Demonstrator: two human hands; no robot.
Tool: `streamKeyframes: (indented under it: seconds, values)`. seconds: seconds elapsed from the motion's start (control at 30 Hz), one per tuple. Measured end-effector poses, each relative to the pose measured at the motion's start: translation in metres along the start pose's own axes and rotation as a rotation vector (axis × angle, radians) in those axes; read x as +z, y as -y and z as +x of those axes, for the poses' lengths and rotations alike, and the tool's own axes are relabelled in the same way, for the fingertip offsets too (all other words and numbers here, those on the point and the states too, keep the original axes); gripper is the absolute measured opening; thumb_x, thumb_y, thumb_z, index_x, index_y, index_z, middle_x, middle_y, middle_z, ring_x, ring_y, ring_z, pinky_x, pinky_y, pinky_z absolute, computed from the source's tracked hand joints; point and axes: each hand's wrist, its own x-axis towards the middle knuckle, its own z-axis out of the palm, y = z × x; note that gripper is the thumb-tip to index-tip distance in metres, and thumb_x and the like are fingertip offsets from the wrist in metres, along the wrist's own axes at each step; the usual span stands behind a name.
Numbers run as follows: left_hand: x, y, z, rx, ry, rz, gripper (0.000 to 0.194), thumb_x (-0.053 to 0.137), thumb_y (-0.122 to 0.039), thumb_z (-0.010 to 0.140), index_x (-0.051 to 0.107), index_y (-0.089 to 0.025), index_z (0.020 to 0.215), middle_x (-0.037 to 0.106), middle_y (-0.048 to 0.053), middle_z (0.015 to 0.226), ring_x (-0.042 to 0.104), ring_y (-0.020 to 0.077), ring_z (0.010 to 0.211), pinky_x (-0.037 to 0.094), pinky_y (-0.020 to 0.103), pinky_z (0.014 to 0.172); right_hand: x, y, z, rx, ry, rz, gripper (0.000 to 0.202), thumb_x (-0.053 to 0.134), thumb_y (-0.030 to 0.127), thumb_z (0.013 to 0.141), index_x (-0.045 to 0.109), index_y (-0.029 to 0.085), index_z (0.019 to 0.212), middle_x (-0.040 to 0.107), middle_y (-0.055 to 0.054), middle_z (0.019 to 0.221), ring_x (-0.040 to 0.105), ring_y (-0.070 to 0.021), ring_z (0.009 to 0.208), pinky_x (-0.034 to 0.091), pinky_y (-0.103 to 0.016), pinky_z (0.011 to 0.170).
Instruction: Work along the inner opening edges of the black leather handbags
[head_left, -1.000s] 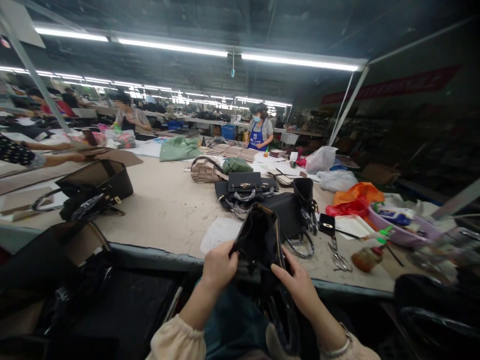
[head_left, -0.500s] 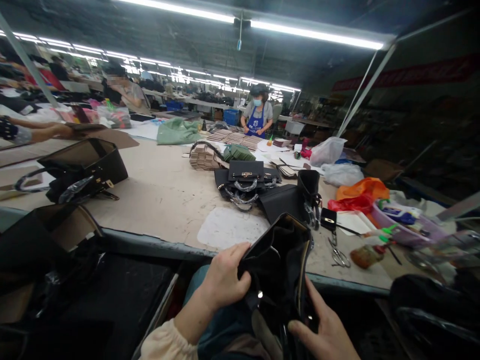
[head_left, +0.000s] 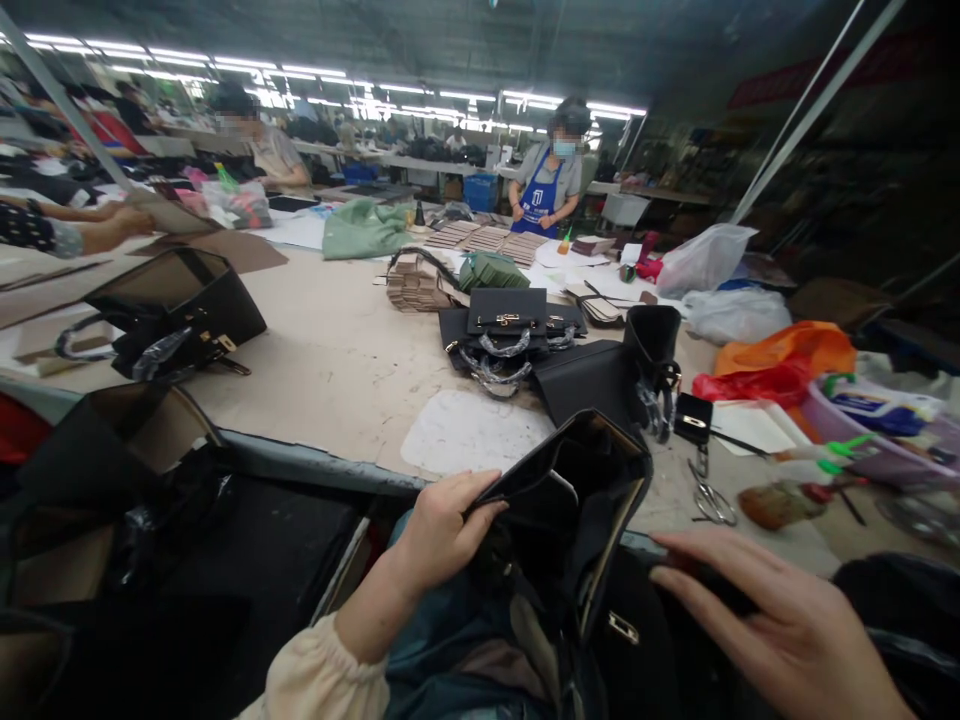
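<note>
A black handbag (head_left: 611, 480) stands mouth-up at my lap, with its dark inside showing and pale cut edges along the rim. My left hand (head_left: 442, 530) grips its left rim, thumb on the near side and fingers over the edge. A gold-coloured clasp (head_left: 622, 628) shows on the dark part at the bag's lower right. To the right of that, my right hand (head_left: 757, 600) is off the rim, index finger and thumb apart beside the dark material; its lower fingers are partly hidden.
Finished black handbags (head_left: 506, 315) are grouped on the worktable (head_left: 337, 340), another bag (head_left: 180, 315) at left. Scissors (head_left: 712, 500), a glue bottle (head_left: 784, 503) and a purple basket (head_left: 862, 440) lie right. More bags (head_left: 124, 440) are beside me. A co-worker (head_left: 551, 185) stands opposite.
My right hand has come away from the bag's right side, moving right and up. The clasp has come into view. My left hand keeps its hold; the view has shifted slightly.
</note>
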Motion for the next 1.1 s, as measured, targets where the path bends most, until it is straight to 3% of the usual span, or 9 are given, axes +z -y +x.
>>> streamKeyframes:
  seconds: [0.07, 0.17, 0.3, 0.53, 0.87, 1.1]
  values:
    - [-0.002, -0.002, 0.004, -0.012, -0.024, -0.014, 0.031, 0.055, -0.027, 0.086, 0.062, -0.018, 0.115, 0.069, 0.008, 0.109, 0.064, 0.0197, 0.100, 0.050, 0.032, 0.089, -0.002, 0.012, 0.027, -0.155, -0.045, -0.013, 0.025, 0.061, 0.034, 0.082, 0.065, 0.028, 0.106, 0.068, -0.008, 0.097, 0.065, -0.0224, 0.086, 0.055, -0.032, 0.071]
    - [-0.004, -0.004, 0.008, -0.008, -0.081, -0.020, 0.031, 0.060, -0.025, 0.082, 0.063, -0.018, 0.112, 0.070, 0.007, 0.106, 0.066, 0.0196, 0.096, 0.052, 0.031, 0.086, 0.011, 0.034, 0.064, -0.370, 0.083, -0.037, 0.029, 0.055, 0.025, 0.087, 0.060, 0.024, 0.115, 0.064, -0.008, 0.106, 0.062, -0.0190, 0.094, 0.052, -0.030, 0.077]
    - [-0.007, -0.004, 0.010, -0.009, -0.109, -0.009, 0.030, 0.062, -0.021, 0.080, 0.064, -0.018, 0.110, 0.071, 0.006, 0.105, 0.066, 0.0183, 0.096, 0.052, 0.029, 0.086, 0.035, 0.055, 0.095, -0.458, 0.235, -0.119, 0.026, 0.055, 0.024, 0.087, 0.060, 0.023, 0.113, 0.063, -0.006, 0.102, 0.061, -0.0176, 0.089, 0.050, -0.029, 0.074]
    - [-0.009, 0.003, 0.011, -0.014, -0.112, -0.001, 0.027, 0.059, -0.021, 0.082, 0.065, -0.019, 0.108, 0.071, 0.005, 0.104, 0.066, 0.0169, 0.095, 0.051, 0.028, 0.087, 0.058, 0.051, 0.113, -0.427, 0.297, -0.196, 0.015, 0.052, 0.029, 0.089, 0.064, 0.024, 0.096, 0.065, 0.000, 0.089, 0.060, -0.0146, 0.078, 0.040, -0.025, 0.064]
    - [-0.009, 0.010, 0.013, 0.024, -0.184, 0.045, 0.025, 0.061, -0.022, 0.082, 0.068, -0.024, 0.106, 0.073, 0.002, 0.100, 0.068, 0.0169, 0.091, 0.049, 0.031, 0.092, 0.068, 0.050, 0.121, -0.312, 0.216, -0.234, 0.027, 0.048, 0.036, 0.091, 0.065, 0.020, 0.077, 0.064, -0.001, 0.077, 0.059, -0.0131, 0.071, 0.032, -0.025, 0.059]
    - [-0.009, 0.009, 0.015, -0.017, -0.203, 0.070, 0.019, 0.060, -0.023, 0.082, 0.071, -0.022, 0.098, 0.074, 0.002, 0.092, 0.069, 0.0171, 0.082, 0.053, 0.027, 0.079, 0.073, 0.051, 0.123, -0.223, 0.174, -0.226, 0.026, 0.052, 0.037, 0.088, 0.066, 0.020, 0.075, 0.065, -0.001, 0.078, 0.059, -0.0141, 0.073, 0.032, -0.026, 0.059]
